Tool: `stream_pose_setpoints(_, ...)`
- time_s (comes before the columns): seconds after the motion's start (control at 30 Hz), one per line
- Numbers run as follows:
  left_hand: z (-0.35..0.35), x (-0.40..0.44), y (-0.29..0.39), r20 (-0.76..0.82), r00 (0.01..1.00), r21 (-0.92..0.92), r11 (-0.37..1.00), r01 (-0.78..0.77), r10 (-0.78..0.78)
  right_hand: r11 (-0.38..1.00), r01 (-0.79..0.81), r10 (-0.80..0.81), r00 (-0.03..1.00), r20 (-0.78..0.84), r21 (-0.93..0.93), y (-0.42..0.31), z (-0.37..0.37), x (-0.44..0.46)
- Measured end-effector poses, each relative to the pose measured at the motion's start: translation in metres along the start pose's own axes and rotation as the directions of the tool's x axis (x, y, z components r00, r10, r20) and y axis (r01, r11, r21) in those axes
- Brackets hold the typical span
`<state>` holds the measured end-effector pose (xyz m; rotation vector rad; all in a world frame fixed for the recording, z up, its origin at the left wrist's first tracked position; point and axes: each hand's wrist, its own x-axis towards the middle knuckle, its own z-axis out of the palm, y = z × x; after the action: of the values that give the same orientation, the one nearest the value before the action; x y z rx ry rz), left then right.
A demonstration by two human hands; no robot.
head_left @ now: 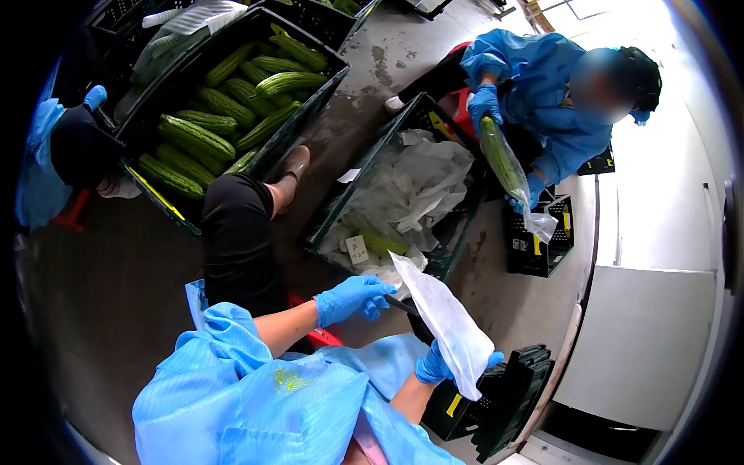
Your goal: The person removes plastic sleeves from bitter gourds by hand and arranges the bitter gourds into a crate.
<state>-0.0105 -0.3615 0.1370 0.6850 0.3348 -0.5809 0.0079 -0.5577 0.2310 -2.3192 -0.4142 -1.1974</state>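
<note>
My right hand (439, 365), in a blue glove, is closed around the lower part of a flat white plastic bag (440, 316). The bag slants up and to the left, and nothing shows inside it. My left hand (353, 301), also gloved in blue, is beside the near edge of a dark crate (453, 260), its fingers apart and slightly bent, with nothing visible in them. Crumpled clear bags (411, 182) fill much of that crate. Among them lie a green bitter melon (381, 243) and a small white tag (356, 249).
To the left stands a crate (329, 85) of several bitter melons (198, 139). Across from me, a co-worker (535, 85) holds a bagged bitter melon (504, 163) over a small crate (540, 263). Stacked crates (515, 399) are at lower right; another person's sleeve (43, 155) shows far left.
</note>
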Motion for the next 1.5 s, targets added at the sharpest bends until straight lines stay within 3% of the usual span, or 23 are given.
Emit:
stream_pose_setpoints(0.1, -0.001, 0.002, -0.001, 0.144, 0.988, -0.139, 0.987, 0.083, -0.062, 0.992, -0.078, 0.067, 0.992, 0.103, 0.104, 0.006, -0.014, -0.001)
stream_pose_setpoints(0.17, -0.003, 0.008, -0.007, 0.257, 0.963, -0.151, 0.981, 0.118, -0.076, 0.885, -0.362, 0.259, 0.906, 0.335, 0.292, 0.012, -0.028, -0.008)
stream_pose_setpoints(0.2, -0.002, 0.008, -0.006, 0.286, 0.954, -0.173, 0.975, 0.139, -0.086, 0.723, -0.586, 0.371, 0.776, 0.510, 0.365, 0.014, -0.037, -0.013)
stream_pose_setpoints(0.27, 0.006, 0.001, 0.006, 0.345, 0.932, -0.229, 0.952, 0.200, -0.113, 0.397, -0.869, 0.437, 0.463, 0.771, 0.296, 0.014, -0.047, -0.021)
stream_pose_setpoints(0.33, 0.008, -0.004, 0.014, 0.247, 0.966, -0.430, 0.902, 0.044, 0.071, 0.202, -0.969, 0.374, 0.214, 0.902, 0.145, 0.017, -0.052, -0.037)
stream_pose_setpoints(0.4, -0.004, -0.003, 0.024, 0.124, 0.939, -0.481, 0.847, -0.225, 0.320, 0.130, -0.990, 0.313, 0.087, 0.946, 0.048, 0.018, -0.047, -0.049)
stream_pose_setpoints(0.47, -0.015, -0.016, 0.050, -0.010, 0.890, -0.493, 0.772, -0.402, 0.457, 0.101, -0.995, 0.271, 0.015, 0.962, -0.013, 0.020, -0.041, -0.053)
stream_pose_setpoints(0.57, -0.029, -0.034, 0.082, -0.119, 0.802, -0.525, 0.649, -0.551, 0.585, 0.143, -0.990, 0.280, 0.028, 0.959, -0.012, 0.018, -0.027, -0.038)
stream_pose_setpoints(0.6, -0.042, -0.028, 0.078, -0.132, 0.755, -0.521, 0.603, -0.604, 0.643, 0.182, -0.982, 0.328, 0.098, 0.940, 0.039, 0.010, -0.022, -0.029)
stream_pose_setpoints(0.63, -0.045, -0.032, 0.081, -0.155, 0.738, -0.517, 0.583, -0.627, 0.656, 0.113, -0.991, 0.448, 0.113, 0.887, 0.070, 0.007, -0.021, -0.031)
stream_pose_setpoints(0.7, -0.046, -0.037, 0.086, -0.199, 0.709, -0.509, 0.546, -0.665, 0.677, 0.099, -0.993, 0.471, 0.100, 0.876, 0.061, 0.009, -0.012, -0.029)
stream_pose_setpoints(0.73, -0.046, -0.039, 0.087, -0.202, 0.707, -0.517, 0.539, -0.665, 0.678, 0.208, -0.975, 0.444, 0.160, 0.882, 0.072, 0.014, -0.004, -0.031)
stream_pose_setpoints(0.83, -0.045, -0.044, 0.094, -0.337, 0.702, -0.434, 0.558, -0.707, 0.627, 0.197, -0.979, 0.540, 0.145, 0.829, 0.043, 0.012, 0.011, -0.037)
stream_pose_setpoints(1.03, -0.051, -0.045, 0.095, -0.426, 0.620, -0.395, 0.481, -0.783, 0.659, 0.345, -0.936, 0.502, 0.250, 0.828, 0.073, 0.013, 0.021, -0.045)
stream_pose_setpoints(1.23, -0.059, -0.040, 0.091, -0.439, 0.591, -0.419, 0.427, -0.801, 0.677, 0.371, -0.927, 0.498, 0.250, 0.830, 0.057, 0.008, 0.030, -0.052)
stream_pose_setpoints(1.3, -0.058, -0.042, 0.093, -0.437, 0.583, -0.395, 0.437, -0.808, 0.685, 0.336, -0.942, 0.508, 0.186, 0.841, 0.005, 0.001, 0.031, -0.047)
stream_pose_setpoints(1.4, -0.059, -0.047, 0.101, -0.548, 0.474, -0.312, 0.358, -0.880, 0.689, 0.240, -0.971, 0.484, 0.123, 0.866, 0.003, 0.018, 0.040, -0.073)
stream_pose_setpoints(1.43, -0.063, -0.049, 0.103, -0.584, 0.432, -0.287, 0.323, -0.902, 0.687, 0.295, -0.955, 0.399, 0.098, 0.911, -0.026, 0.029, 0.040, -0.081)
stream_pose_setpoints(1.5, -0.073, -0.058, 0.109, -0.621, 0.353, -0.228, 0.270, -0.935, 0.700, 0.275, -0.961, 0.385, 0.095, 0.918, -0.016, 0.019, 0.041, -0.080)
